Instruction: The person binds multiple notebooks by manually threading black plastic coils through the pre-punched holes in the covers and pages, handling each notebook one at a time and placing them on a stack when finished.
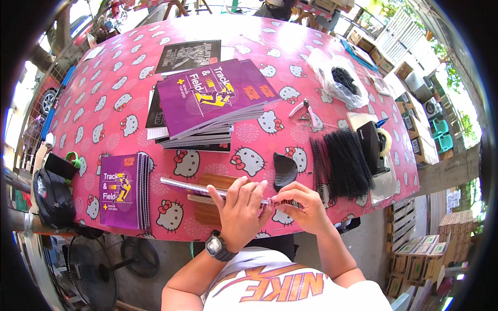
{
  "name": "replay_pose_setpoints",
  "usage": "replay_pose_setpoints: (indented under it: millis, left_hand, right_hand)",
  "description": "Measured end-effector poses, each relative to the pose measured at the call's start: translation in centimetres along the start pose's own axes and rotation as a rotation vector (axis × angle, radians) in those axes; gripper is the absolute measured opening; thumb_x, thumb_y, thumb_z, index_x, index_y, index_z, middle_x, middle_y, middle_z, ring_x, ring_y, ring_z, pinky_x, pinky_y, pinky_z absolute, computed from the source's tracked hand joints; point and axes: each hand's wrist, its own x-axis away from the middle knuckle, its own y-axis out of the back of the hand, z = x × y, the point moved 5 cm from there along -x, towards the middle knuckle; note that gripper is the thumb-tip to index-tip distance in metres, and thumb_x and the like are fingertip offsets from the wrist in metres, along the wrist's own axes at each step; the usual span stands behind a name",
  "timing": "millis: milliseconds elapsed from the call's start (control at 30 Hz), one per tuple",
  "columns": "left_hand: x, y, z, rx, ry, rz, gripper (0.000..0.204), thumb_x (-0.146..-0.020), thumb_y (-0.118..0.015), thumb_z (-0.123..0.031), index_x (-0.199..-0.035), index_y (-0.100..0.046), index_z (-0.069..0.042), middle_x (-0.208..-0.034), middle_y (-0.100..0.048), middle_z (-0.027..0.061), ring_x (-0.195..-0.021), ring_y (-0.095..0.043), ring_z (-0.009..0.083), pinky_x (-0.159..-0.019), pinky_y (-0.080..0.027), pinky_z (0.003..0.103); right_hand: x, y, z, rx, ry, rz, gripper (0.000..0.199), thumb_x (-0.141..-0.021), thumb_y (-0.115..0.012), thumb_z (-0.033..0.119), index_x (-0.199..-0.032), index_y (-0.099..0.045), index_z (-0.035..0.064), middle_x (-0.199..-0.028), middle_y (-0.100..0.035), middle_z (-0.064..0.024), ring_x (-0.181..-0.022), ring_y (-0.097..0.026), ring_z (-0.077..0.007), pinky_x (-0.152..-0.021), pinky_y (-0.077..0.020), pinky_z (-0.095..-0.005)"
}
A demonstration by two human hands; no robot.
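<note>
My left hand (243, 208), with a black watch on the wrist, grips a thin notebook (193, 186) held nearly edge-on, its fingers lying over the cover. At the notebook's right end, my right hand (306, 208) pinches a black spiral binding coil (288, 202), which touches the page edge. Beneath the notebook lies a brown wooden board (207, 216), partly covered by it and my left hand. Just beyond my right hand rests a black curved piece (285, 172) whose kind I cannot make out. A heap of black spiral coils (346, 163) lies to the right.
Loose purple-covered booklets (207, 98) are piled mid-table. A stack of coil-bound notebooks (123, 192) stands left. Pink-handled pliers (307, 114), a plastic bag (338, 83) of black coils and a tape dispenser (377, 147) sit right. A black bag (52, 194) is at the left edge.
</note>
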Motion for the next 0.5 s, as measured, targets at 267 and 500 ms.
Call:
replay_pose_setpoints:
  millis: [267, 500]
  left_hand:
    - [0.1, 0.8, 0.0, -0.065, -0.015, 0.009, 0.049, -0.073, -0.069, -0.034, -0.117, -0.058, -0.015, -0.105, -0.058, -0.001, -0.109, -0.05, 0.0176, -0.108, 0.003, 0.06]
    - [-1.0, 3.0, 1.0, 0.171, -0.266, 0.162, 0.017, -0.076, -0.07, -0.027, -0.087, -0.062, -0.017, -0.083, -0.062, -0.0074, -0.081, -0.057, 0.0114, -0.107, -0.015, 0.053]
  right_hand:
    - [-0.2, -0.5, 0.3, -0.032, -0.212, 0.157, 0.027, -0.081, -0.064, 0.003, -0.108, -0.06, 0.0022, -0.085, -0.059, -0.0114, -0.069, -0.057, -0.0179, -0.063, -0.0478, -0.028]
    - [-0.2, -1.4, -0.9, -0.141, -0.147, 0.266, 0.031, -0.086, -0.06, 0.003, -0.116, -0.055, 0.004, -0.088, -0.063, -0.0103, -0.078, -0.059, -0.0117, -0.066, -0.0486, -0.0268]
